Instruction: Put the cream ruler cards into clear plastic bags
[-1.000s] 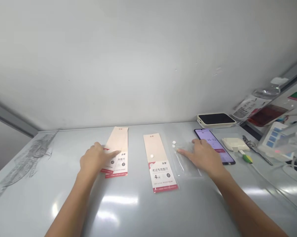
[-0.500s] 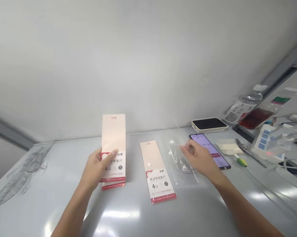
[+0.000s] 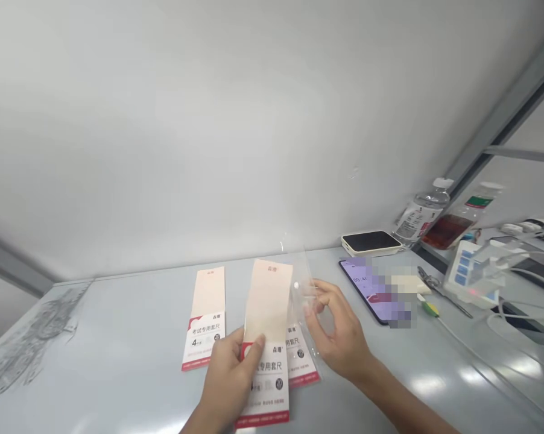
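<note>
My left hand (image 3: 233,374) is closed on a long pink-and-white printed card (image 3: 269,301) with a red bottom band, its thumb on the front. My right hand (image 3: 339,328) pinches a clear plastic pouch (image 3: 301,274) with a white snap button, lifted upright right beside the card's right edge. The pouch's outline is faint, so I cannot tell whether it touches the card. Behind the held card, a second card (image 3: 304,361) lies on the table, partly covered. A third, matching card (image 3: 207,319) lies flat to the left.
Right of my hands lie a phone with a lit screen (image 3: 362,292), a dark-screened phone (image 3: 371,242) and scissors (image 3: 441,289). Two bottles, one clear (image 3: 419,217) and one with red liquid (image 3: 453,226), lean near a power strip (image 3: 466,271) with cables.
My left hand has moved right with a card, in front of the middle card; another card now lies at the left. My right hand has raised the clear pouch from the table beside the held card.
</note>
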Available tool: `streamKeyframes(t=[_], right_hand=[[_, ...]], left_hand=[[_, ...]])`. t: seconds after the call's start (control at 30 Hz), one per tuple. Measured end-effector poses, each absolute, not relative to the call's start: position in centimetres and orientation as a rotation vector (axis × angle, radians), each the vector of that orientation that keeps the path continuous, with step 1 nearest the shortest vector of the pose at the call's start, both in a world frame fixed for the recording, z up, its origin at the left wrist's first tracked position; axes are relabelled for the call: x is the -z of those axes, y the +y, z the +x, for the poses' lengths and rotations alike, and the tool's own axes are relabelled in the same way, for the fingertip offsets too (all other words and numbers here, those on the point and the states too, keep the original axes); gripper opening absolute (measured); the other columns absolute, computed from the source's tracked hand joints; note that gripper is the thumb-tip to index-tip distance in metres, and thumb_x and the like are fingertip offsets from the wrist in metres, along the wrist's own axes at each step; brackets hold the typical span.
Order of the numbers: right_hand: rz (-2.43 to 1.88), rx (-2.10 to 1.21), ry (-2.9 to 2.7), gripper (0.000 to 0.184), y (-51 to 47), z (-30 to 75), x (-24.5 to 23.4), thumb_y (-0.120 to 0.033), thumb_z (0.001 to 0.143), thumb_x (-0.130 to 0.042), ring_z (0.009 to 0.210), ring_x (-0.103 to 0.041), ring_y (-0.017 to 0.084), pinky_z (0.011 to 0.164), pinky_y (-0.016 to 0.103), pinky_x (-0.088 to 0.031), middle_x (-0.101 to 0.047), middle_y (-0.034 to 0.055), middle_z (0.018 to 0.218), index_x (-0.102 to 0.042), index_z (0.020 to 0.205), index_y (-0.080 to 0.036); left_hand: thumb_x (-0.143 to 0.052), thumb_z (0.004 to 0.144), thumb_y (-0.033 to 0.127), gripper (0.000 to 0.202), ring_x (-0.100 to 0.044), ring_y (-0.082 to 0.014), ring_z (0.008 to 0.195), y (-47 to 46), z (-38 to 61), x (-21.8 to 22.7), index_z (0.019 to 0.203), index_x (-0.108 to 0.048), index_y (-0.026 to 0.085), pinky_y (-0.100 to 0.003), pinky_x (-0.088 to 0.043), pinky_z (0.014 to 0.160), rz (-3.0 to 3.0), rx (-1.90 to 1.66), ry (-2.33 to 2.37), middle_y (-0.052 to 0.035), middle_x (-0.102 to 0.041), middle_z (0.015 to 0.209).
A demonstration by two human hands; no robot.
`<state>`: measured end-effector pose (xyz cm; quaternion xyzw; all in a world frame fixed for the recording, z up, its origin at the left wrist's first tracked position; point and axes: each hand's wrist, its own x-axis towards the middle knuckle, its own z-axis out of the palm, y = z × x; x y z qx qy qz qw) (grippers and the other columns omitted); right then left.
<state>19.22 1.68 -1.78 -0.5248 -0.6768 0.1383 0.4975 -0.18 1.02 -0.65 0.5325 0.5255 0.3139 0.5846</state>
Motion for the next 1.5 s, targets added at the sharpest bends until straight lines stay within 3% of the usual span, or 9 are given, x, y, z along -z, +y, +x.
streamKeyframes(t=[0.17,0.3,0.37,0.47,0.57,0.73,1.03,1.5], right_hand=[[-1.000,-0.845,-1.599,0.008,1.1,19.1,1.9,-0.020,0.086,-0.045,0.121,-0.044,0.027,0.094,0.045,-0.040,-0.036,0.0093,0.138,-0.039,0.082,-0.023],[-0.844,-1.222,-1.360,0.002,0.8,18.8,1.8,-0.025,0.089,-0.041,0.128,-0.035,0.026,0.102,0.049,-0.031,-0.029,0.0049,0.144,-0.043,0.091,-0.025],[-0.783,-1.306,-1.249,0.017,0.8,18.8,1.8,-0.026,0.090,-0.039,0.130,-0.033,0.025,0.104,0.049,-0.029,-0.029,0.0032,0.145,-0.044,0.105,-0.028],[-0.745,-1.388,-1.126,0.037,0.9,19.0,1.9,-0.026,0.089,-0.038,0.132,-0.029,0.024,0.105,0.049,-0.028,-0.029,0.0009,0.145,-0.039,0.126,-0.033],[-0.734,-1.463,-1.045,0.045,1.0,19.2,2.2,-0.024,0.087,-0.038,0.133,-0.025,0.023,0.107,0.047,-0.026,-0.029,-0.0022,0.146,-0.038,0.131,-0.035],[-0.676,-1.525,-0.981,0.046,0.9,18.9,2.2,-0.022,0.085,-0.041,0.133,-0.027,0.022,0.108,0.046,-0.024,-0.033,-0.0034,0.144,-0.044,0.129,-0.036],[-0.606,-1.617,-0.807,0.048,0.8,18.9,1.5,-0.019,0.081,-0.039,0.131,-0.030,0.023,0.106,0.048,-0.025,-0.040,-0.0016,0.140,-0.047,0.127,-0.032],[-0.672,-1.691,-0.493,0.049,0.8,18.5,0.5,-0.027,0.079,-0.041,0.121,-0.045,0.028,0.097,0.055,-0.036,-0.053,0.0050,0.128,-0.046,0.127,-0.029]], left_hand=[[-0.055,0.075,0.050,0.036,-0.060,-0.0185,0.054,1.9,-0.6,-0.4,0.085,-0.060,0.015,-0.028,-0.047,0.049,1.174,-0.824,1.278,-0.0055,-0.066,0.067],[-0.057,0.074,0.048,0.032,-0.060,-0.0169,0.053,2.0,-0.6,-0.7,0.080,-0.058,0.016,-0.028,-0.048,0.051,1.123,-0.885,1.221,-0.0030,-0.064,0.062],[-0.057,0.074,0.047,0.031,-0.058,-0.0159,0.051,1.9,-0.6,-0.6,0.075,-0.057,0.017,-0.027,-0.047,0.050,1.119,-0.915,1.218,-0.0021,-0.062,0.059],[-0.056,0.076,0.046,0.029,-0.057,-0.0155,0.050,2.0,-0.7,-0.4,0.077,-0.057,0.017,-0.026,-0.045,0.048,1.128,-0.940,1.192,-0.0026,-0.062,0.060],[-0.055,0.077,0.045,0.031,-0.059,-0.0166,0.056,2.1,-1.0,-0.3,0.089,-0.059,0.017,-0.026,-0.046,0.049,1.162,-0.875,1.150,-0.0048,-0.064,0.068],[-0.053,0.078,0.046,0.035,-0.060,-0.0171,0.057,2.1,-1.0,-0.3,0.096,-0.059,0.016,-0.026,-0.047,0.049,1.167,-0.796,1.174,-0.0055,-0.065,0.070],[-0.058,0.076,0.043,0.028,-0.059,-0.0142,0.053,2.8,-1.5,0.4,0.081,-0.055,0.016,-0.024,-0.043,0.048,0.966,-0.745,1.032,-0.0041,-0.063,0.066],[-0.060,0.075,0.040,0.029,-0.059,-0.0135,0.054,3.2,-1.9,0.2,0.090,-0.057,0.016,-0.023,-0.044,0.049,0.919,-0.706,0.949,-0.0027,-0.063,0.066]])
